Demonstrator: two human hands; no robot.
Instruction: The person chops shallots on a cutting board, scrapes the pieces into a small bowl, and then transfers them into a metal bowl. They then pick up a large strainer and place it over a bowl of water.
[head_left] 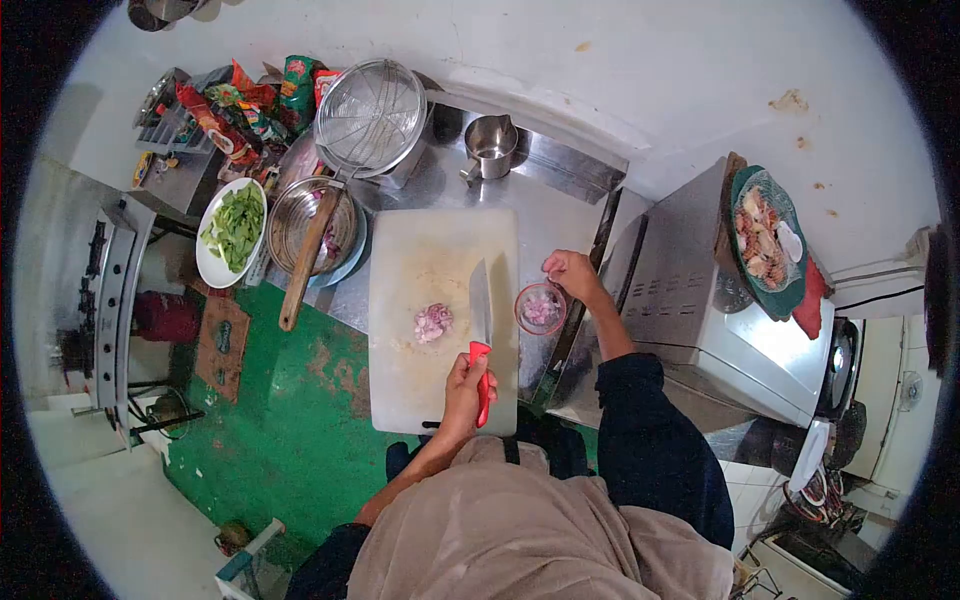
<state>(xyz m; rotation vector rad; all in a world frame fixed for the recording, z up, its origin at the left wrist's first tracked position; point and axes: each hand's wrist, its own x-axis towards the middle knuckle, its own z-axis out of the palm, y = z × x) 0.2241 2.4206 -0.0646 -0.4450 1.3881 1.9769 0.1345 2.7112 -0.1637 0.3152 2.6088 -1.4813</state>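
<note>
My left hand (463, 398) is closed round the red handle of a kitchen knife (481, 305). Its blade points away from me over the right part of a white cutting board (400, 260). A small heap of chopped red onion (433, 323) lies on the board, left of the blade. My right hand (572, 274) is beside the far right rim of a small glass bowl (520, 322), its fingers curled together; what they hold, if anything, is too small to make out. More chopped onion (541, 308) sits in that bowl.
Left of the board stand a metal pot (283, 215) with a wooden-handled strainer (370, 115) nearby and a white dish of green leaves (235, 230). A steel cup (490, 147) stands behind. At right, a green plate of food (765, 235) rests on a metal appliance (680, 260).
</note>
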